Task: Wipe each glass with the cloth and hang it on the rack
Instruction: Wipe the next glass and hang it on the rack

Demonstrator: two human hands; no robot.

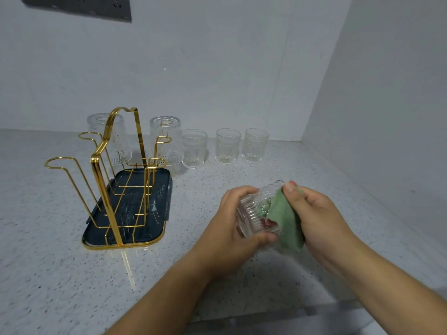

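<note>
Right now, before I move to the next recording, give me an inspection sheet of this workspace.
Surface: speckled pale countertop.
Job's things: gold rack on dark tray; two hung glasses upside down on its far pegs; three upright glasses in a row beside it; held glass; green cloth against it.
Clutter: nothing seen.
Hands: left hand grips the held glass; right hand holds the green cloth to it.
Cables: nothing seen.
Surroundings: plain pale walls meeting in a corner; dark socket panel upper left.
</note>
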